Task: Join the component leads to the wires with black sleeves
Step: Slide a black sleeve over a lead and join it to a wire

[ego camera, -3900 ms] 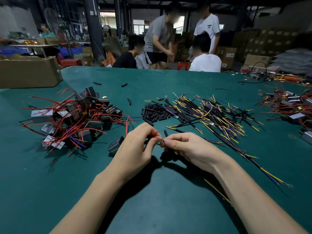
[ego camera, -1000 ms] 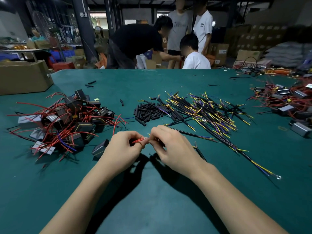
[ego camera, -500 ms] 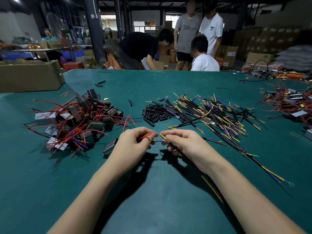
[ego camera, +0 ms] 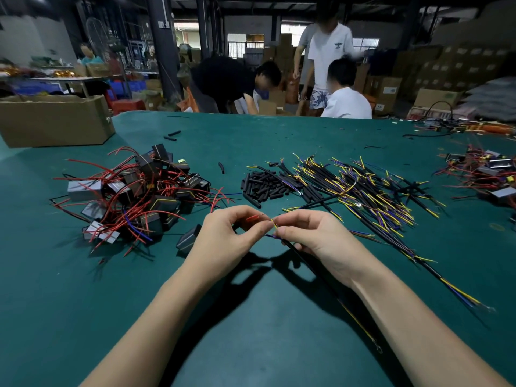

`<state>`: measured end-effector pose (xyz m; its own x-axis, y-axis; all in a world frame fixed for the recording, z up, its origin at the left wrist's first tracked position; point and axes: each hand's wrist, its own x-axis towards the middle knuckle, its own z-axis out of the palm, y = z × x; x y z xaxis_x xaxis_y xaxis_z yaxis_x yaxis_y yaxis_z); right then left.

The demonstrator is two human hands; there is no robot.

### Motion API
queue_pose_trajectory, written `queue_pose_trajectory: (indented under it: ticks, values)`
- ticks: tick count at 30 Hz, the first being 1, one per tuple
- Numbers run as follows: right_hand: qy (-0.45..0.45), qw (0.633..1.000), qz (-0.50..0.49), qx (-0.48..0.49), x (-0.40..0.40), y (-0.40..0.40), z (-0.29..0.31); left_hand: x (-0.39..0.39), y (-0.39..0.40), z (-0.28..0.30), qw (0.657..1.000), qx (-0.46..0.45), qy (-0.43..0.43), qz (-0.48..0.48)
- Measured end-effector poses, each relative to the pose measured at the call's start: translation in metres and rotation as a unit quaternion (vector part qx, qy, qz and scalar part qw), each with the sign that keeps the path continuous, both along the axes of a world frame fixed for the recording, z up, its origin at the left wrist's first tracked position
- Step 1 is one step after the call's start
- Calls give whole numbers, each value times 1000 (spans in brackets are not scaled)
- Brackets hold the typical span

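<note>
At the frame's centre, the left hand (ego camera: 223, 241) is pinching a red component lead (ego camera: 252, 218), while the right hand (ego camera: 315, 238) is grasping a black-sleeved wire (ego camera: 300, 254); their bare tips are meeting. Joining is under way, I think; next, twisting them needs fine alignment.

No readable text anywhere; box labels and shirt print too blurred.
</note>
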<state>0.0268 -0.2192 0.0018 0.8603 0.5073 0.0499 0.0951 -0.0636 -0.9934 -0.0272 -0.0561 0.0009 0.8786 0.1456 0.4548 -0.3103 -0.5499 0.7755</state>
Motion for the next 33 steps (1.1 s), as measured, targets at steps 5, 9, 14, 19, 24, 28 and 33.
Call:
queue_pose_trajectory:
  ticks: [5, 9, 14, 19, 24, 28, 33]
  values:
    - [-12, 1000, -13, 12, -3, 5, 0, 2, 1, -1, 1000, -12, 5, 1]
    - [72, 994, -39, 70, -2, 4, 1, 3, 2, 0, 998, -47, 30, -29]
    - [-10, 996, -87, -7, -4, 7, -1, 0, 6, 3, 993, -39, 68, -91]
    - [-96, 994, -61, 1, -4, 8, -1, 0, 3, 4, 988, -91, 57, -107]
    - [-169, 985, -24, -20, -5, 5, 1, 1, 4, 3, 995, -77, 30, -55]
    - [-170, 985, -24, -25, -4, 7, -2, 0, 5, 4, 994, -86, 34, -65]
    - [-131, 991, -26, -5, -2, 7, -2, -2, 13, 6, 993, -64, 52, -80]
